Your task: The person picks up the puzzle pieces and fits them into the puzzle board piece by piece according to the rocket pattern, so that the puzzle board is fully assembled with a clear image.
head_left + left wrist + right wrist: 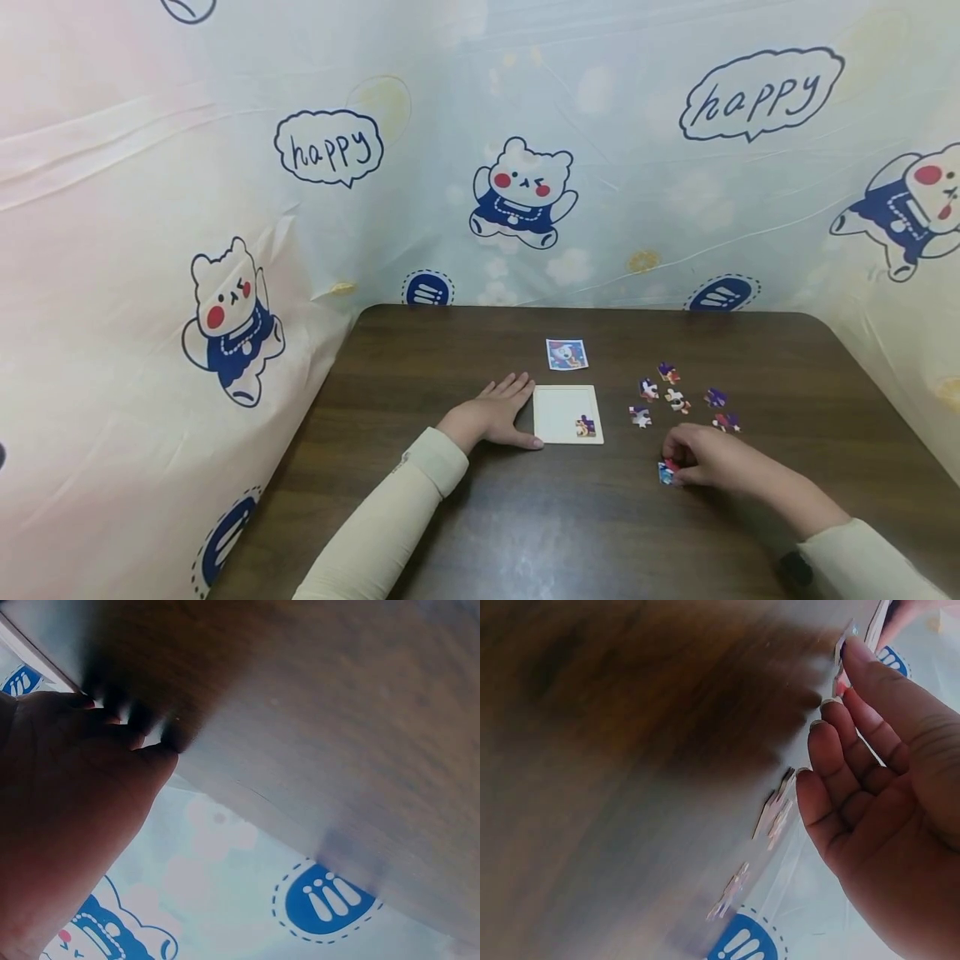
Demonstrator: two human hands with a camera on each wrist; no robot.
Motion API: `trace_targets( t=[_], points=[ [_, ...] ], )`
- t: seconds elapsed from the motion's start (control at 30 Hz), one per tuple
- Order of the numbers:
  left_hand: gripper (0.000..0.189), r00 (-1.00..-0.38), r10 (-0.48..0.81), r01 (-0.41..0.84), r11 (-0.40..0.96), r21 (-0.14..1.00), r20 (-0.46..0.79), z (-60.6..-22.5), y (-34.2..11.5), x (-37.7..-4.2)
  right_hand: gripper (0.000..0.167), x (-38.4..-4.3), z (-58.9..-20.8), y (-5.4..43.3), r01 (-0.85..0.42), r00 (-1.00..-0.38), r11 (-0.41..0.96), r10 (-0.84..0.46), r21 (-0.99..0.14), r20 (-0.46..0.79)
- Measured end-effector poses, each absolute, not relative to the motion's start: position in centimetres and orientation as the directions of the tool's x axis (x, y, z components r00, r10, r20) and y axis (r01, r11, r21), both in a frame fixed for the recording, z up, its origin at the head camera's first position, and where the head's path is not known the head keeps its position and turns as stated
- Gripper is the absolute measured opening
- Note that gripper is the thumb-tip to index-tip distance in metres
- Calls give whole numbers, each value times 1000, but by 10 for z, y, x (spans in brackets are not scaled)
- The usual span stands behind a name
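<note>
My left hand [498, 417] lies flat on the dark table, fingers spread, its fingertips and thumb at the left edge of a white square puzzle frame [555, 415]. One purple and orange jigsaw piece [586, 427] sits in the frame's lower right corner. To the right, my right hand [705, 457] pinches a blue and red jigsaw piece [666, 472] between thumb and fingers, low over the tabletop. From the right wrist, that piece shows edge-on at the thumb [862, 656]; the other fingers are bent. In the left wrist view, the left hand [75, 795] rests with its palm side down.
Several loose jigsaw pieces [677, 401] are scattered beyond the right hand. Behind the frame lies a small square picture card [567, 355]. A printed cloth [420, 208] hangs around the table's [450, 333] far and left edges.
</note>
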State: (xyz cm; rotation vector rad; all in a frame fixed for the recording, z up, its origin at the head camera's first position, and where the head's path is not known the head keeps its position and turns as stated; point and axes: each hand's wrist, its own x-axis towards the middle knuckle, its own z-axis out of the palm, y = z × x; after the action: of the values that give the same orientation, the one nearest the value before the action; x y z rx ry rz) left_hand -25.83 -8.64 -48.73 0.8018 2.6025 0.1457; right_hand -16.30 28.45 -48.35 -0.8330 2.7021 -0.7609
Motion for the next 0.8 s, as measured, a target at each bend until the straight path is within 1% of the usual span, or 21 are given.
trace_targets(
  t=[0.17,0.37,0.6,0.8],
  points=[
    [113,-749,557,516,830,211,-358,-488,-87,-259,22,-170,-484,277,-435,-822,703,-565,-562,-71],
    [113,-747,558,514,829,218,-361,-486,-86,-258,17,-181,-484,270,-445,-812,694,-579,-566,-71],
    [114,-746,545,503,838,212,-382,-488,-86,-260,11,-194,-483,265,-418,-804,663,-588,-622,-86],
    [114,-745,548,514,835,197,-381,-488,-86,-261,9,-202,-483,263,-366,-817,643,-568,-672,-98]
  ],
)
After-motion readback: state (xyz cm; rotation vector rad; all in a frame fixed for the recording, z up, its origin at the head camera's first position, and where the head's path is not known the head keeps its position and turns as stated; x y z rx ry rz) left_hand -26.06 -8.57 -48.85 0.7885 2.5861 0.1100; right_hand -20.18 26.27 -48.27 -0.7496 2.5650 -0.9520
